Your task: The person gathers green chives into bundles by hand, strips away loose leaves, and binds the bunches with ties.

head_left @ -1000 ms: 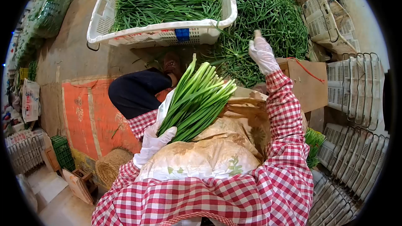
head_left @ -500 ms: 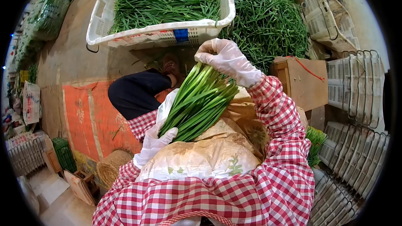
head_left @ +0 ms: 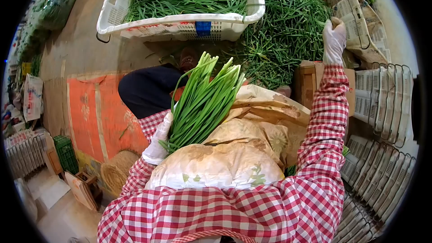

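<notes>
A bunch of garlic chives [head_left: 202, 103] lies across my lap, its pale cut ends pointing up and away from me. My left hand [head_left: 160, 138], in a whitish glove, is closed around the leafy lower left side of this bunch. Stretched out to the far right, my gloved right hand [head_left: 334, 39] has its fingers curled together beside the right edge of a large heap of loose green leaves [head_left: 288, 27]. What those fingers hold, if anything, I cannot make out. A stained, pale apron [head_left: 216, 166] covers my lap beneath the chives.
Ahead stands a white plastic crate [head_left: 180, 20] full of chives. A wooden box [head_left: 310, 81] sits to the right, near stacked white crates [head_left: 382, 99]. Orange sheeting [head_left: 90, 121] covers floor on the left, with a woven straw seat [head_left: 117, 171] and a green crate [head_left: 66, 153].
My right hand has left the pale ends of the bunch and swung right to the heap's edge. The bunch now stands more upright in my left hand, its ends spread.
</notes>
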A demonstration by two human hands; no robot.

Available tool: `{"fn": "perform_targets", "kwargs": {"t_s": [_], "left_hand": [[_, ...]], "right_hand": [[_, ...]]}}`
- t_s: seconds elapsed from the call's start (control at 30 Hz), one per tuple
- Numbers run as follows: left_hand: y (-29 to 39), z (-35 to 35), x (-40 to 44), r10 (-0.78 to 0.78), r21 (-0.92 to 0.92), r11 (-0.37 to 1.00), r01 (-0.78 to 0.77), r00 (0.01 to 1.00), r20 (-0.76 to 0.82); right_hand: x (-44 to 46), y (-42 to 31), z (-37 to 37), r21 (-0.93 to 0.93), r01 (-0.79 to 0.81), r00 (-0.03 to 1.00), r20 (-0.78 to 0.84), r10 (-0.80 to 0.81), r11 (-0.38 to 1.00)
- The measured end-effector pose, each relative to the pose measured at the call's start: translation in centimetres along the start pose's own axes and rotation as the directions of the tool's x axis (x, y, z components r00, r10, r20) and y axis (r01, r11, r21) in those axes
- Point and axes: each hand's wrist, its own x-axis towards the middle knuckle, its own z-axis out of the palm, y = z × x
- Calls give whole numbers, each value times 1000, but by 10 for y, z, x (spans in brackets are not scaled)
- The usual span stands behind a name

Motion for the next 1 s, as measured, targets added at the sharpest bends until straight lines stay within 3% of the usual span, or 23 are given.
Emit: {"fn": "perform_targets", "kwargs": {"t_s": [0.03, 0.07, 0.1, 0.13, 0.17, 0.2, 0.23, 0.3, 0.37, 0.4, 0.47, 0.5, 0.57, 0.63, 0.7, 0.77, 0.8, 0.83, 0.87, 0.9, 0.93, 0.97, 1.0], "left_hand": [[1, 0, 0, 2, -2, 1000, -2, 1000, 0], [2, 1, -2, -13, -47, 999, 13, 1000, 8], [3, 3, -3, -27, -93, 995, 28, 1000, 16], [3, 5, -3, -24, -98, 995, 25, 1000, 14], [4, 8, -3, -17, -103, 995, 17, 1000, -6], [4, 9, -3, -9, -108, 994, 6, 999, -31], [3, 7, -1, -4, -113, 994, -1, 999, -44], [-1, 0, 2, 20, -35, 999, -23, 996, -87], [0, -4, 1, 29, 9, 1000, -28, 996, -79], [2, -3, 2, 46, 134, 990, -34, 995, -84], [10, 11, 1, 88, 261, 963, -64, 993, -79], [12, 13, 1, 92, 260, 963, -70, 993, -74], [20, 15, 4, 185, 302, 938, -168, 982, -27], [28, 5, 8, 106, 131, 985, -113, 993, 53], [25, 3, 16, 5, -144, 990, -2, 1000, 20], [18, 2, 15, -73, -162, 983, 81, 996, 52], [9, -15, 25, -74, -209, 971, 112, 980, 184], [-4, -17, 35, 72, -184, 982, -28, 968, 242], [-8, -21, 43, 69, -229, 973, 8, 942, 329], [-3, -8, 43, 69, -270, 962, 49, 909, 410], [-3, 6, 29, 52, -377, 915, 142, 886, 461], [-9, -4, 35, 91, -370, 924, 93, 887, 452], [-18, -10, 35, 119, -428, 898, 103, 880, 461]], "right_hand": [[-9, -7, 0, -214, 150, 973, -139, -182, 965], [-23, -8, -11, -153, 135, 979, 172, -108, 979], [-43, -34, -35, -113, 86, 885, 464, -24, 990], [-64, -37, -37, 77, 1, 732, 680, -53, 997], [-93, -38, -36, 239, -172, 495, 860, -126, 956], [-120, -44, -40, 293, -291, 272, 938, -215, 911], [-145, -55, -46, 312, -298, 131, 949, -285, 902], [-180, -101, -69, 357, -19, 9, 934, -357, 934], [-207, -128, -69, 401, -158, -61, 908, -414, 902], [-216, -137, -63, 399, -159, -60, 909, -413, 903], [-229, -147, -49, 302, -523, 62, 946, -319, 797], [-225, -154, -49, 160, -765, -12, 965, -262, 624], [-244, -166, -39, 42, -935, -55, 964, -260, 353], [-251, -177, -42, 300, -913, 220, 933, -285, 275], [-252, -176, -46, 371, -835, 270, 920, -285, 406], [-254, -182, -54, 598, -600, 483, 800, -356, 531], [-249, -185, -65, 606, -631, 460, 795, -396, 485], [-242, -188, -77, 611, -660, 437, 785, -439, 437], [-232, -182, -79, 505, -714, 219, 819, -531, 485], [-223, -175, -83, 508, -719, 234, 819, -524, 474], [-214, -166, -87, 494, -571, 172, 853, -492, 656], [-206, -157, -91, 451, -388, 114, 889, -444, 804], [-195, -150, -97, 367, -516, 114, 925, -362, 774]]}}
